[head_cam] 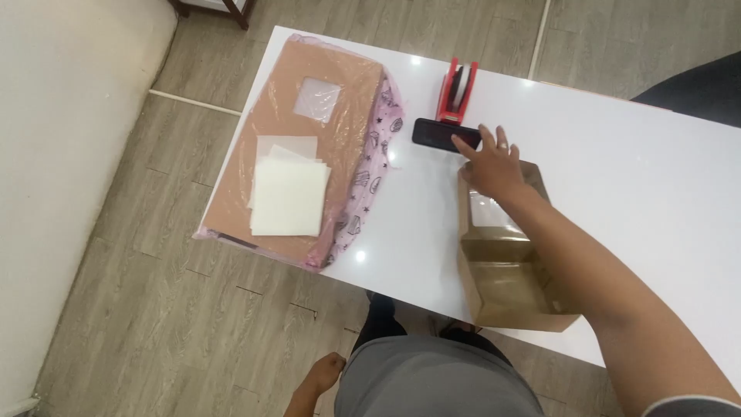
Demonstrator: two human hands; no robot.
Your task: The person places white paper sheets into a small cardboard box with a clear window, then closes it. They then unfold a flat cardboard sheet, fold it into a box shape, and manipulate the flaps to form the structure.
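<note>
My right hand (492,162) reaches across the white table (617,170), its fingers spread and one fingertip touching the near end of a black phone (437,133). Under my forearm stands an open brown paper bag (502,278) with a clear window, lying on its side with its mouth toward me. My left hand (326,372) hangs below the table edge beside my lap, fingers loosely curled, holding nothing that I can see.
A red tape dispenser (458,93) stands just behind the phone. At the table's left end lies a stack of flat brown window bags (309,139) on pink printed plastic (372,177), with white paper sheets (287,193) on top. Wood-look floor surrounds the table.
</note>
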